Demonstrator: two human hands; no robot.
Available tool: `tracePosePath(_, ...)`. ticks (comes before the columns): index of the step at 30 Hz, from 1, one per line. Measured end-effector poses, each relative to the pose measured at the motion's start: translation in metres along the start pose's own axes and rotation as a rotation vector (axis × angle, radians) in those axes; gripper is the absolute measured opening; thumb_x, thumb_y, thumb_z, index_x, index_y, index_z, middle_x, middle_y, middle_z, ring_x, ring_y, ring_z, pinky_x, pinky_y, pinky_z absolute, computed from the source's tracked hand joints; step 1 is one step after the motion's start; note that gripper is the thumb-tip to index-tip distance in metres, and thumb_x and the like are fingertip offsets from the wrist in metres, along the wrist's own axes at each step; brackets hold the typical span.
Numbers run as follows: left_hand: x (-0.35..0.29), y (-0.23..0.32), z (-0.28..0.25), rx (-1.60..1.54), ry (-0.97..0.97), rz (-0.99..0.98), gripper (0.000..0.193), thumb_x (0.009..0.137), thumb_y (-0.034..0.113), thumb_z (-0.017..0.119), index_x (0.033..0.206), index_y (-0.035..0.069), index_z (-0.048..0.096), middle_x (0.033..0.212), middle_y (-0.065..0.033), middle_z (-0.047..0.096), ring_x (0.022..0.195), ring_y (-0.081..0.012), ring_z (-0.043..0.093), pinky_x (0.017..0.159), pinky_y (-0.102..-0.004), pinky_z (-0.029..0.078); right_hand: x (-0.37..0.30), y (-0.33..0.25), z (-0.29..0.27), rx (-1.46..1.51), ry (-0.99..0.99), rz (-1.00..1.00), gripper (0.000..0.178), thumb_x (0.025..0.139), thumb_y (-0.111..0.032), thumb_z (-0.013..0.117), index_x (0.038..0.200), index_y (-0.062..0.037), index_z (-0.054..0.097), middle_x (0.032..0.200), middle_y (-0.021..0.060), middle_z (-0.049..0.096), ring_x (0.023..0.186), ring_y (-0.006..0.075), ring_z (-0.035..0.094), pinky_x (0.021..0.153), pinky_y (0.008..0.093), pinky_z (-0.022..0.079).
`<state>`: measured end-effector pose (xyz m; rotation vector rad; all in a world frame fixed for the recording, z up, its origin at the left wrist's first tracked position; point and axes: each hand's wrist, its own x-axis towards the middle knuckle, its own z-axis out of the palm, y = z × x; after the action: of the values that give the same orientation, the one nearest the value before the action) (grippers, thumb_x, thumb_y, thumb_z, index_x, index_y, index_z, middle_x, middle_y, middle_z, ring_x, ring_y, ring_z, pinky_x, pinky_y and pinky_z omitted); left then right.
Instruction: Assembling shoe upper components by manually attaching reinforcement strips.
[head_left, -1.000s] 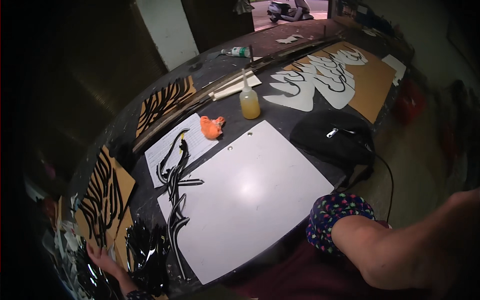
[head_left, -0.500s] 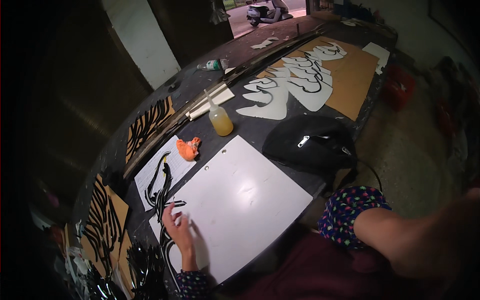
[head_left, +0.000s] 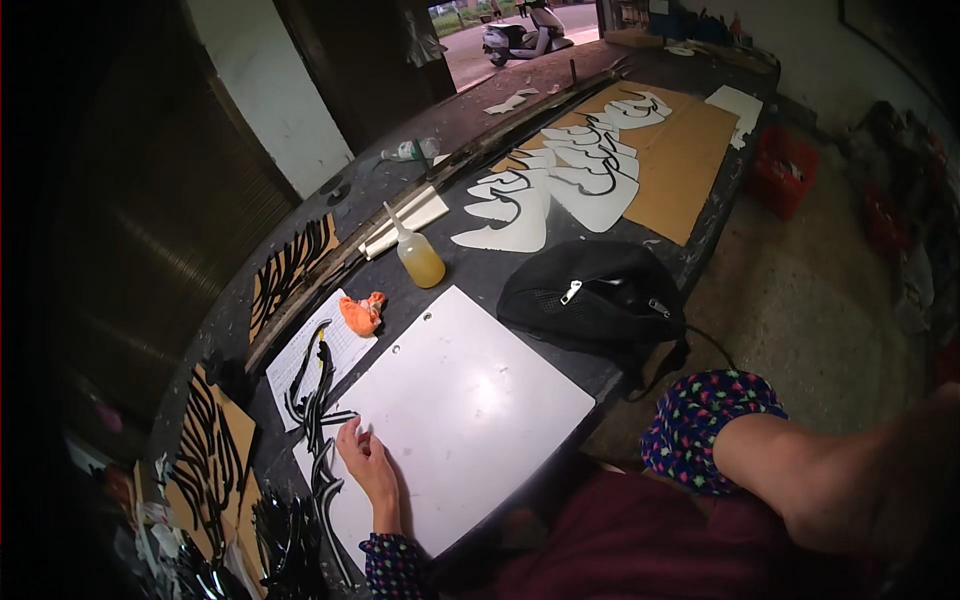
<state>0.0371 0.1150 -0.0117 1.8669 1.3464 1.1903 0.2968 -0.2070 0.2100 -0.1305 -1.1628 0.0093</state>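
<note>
My left hand [head_left: 368, 465] rests over the left edge of a white board [head_left: 470, 420], its fingers loosely bent and apart, with nothing visible between them. Just beyond the fingertips lie several slim black strips [head_left: 316, 400], bunched across the board's edge and a printed paper sheet [head_left: 290, 350]. More black curved strips [head_left: 325, 490] run down beside the wrist. At the lower right my right arm is raised close to the camera. The right hand [head_left: 880, 490] is dark and blurred there, and its fingers are hidden.
Beyond the board stand a squeeze bottle [head_left: 420, 262] of yellow liquid, an orange cloth [head_left: 361, 314] and a black bag [head_left: 590, 298]. White cut-out pieces [head_left: 590, 190] lie on cardboard [head_left: 690, 170]. Cardboard with black strips [head_left: 240, 415] is at the left. A red crate [head_left: 783, 172] sits on the floor.
The whole view has shifted slightly, so the table things appear a little further left. My left hand stays by the black strips, and my right arm remains raised.
</note>
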Motion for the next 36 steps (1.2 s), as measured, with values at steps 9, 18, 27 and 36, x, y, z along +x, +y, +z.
tracePosePath(9,0.003,-0.003,0.002,0.003,0.02,0.016,0.04,0.087,-0.007,0.051,0.125,0.001,0.056,0.127,-0.0094,0.048,0.096,-0.0174,0.053,0.081,-0.0269,0.047,0.002,-0.003,0.003,0.091,-0.013,-0.048,0.022,0.084,-0.003,0.064,0.104,-0.0089,0.057,0.094,0.002,0.057,0.086,0.0147,0.058,0.071,0.0329,0.049)
tracePosePath(18,0.002,-0.001,0.003,0.019,0.035,0.044,0.039,0.087,-0.006,0.052,0.125,0.001,0.056,0.127,-0.0102,0.048,0.095,-0.0174,0.054,0.082,-0.0271,0.048,0.008,0.001,0.007,0.186,-0.043,-0.094,0.022,0.085,-0.003,0.065,0.104,-0.0089,0.057,0.093,0.0024,0.058,0.086,0.0154,0.059,0.07,0.0345,0.051)
tracePosePath(27,0.002,-0.01,0.001,0.032,0.049,0.048,0.039,0.087,-0.003,0.055,0.126,0.001,0.057,0.126,-0.01,0.049,0.094,-0.0172,0.056,0.082,-0.0277,0.049,0.015,0.003,0.011,0.285,-0.07,-0.147,0.022,0.085,-0.003,0.065,0.105,-0.009,0.058,0.092,0.0028,0.059,0.085,0.016,0.06,0.069,0.0362,0.053)
tracePosePath(36,0.001,-0.003,0.005,0.054,0.052,0.052,0.038,0.087,-0.006,0.053,0.124,0.0,0.057,0.124,-0.0115,0.05,0.093,-0.0184,0.056,0.083,-0.0284,0.049,0.02,0.004,0.011,0.382,-0.083,-0.176,0.022,0.085,-0.003,0.066,0.105,-0.0091,0.059,0.091,0.0032,0.059,0.085,0.0166,0.061,0.069,0.0378,0.055)
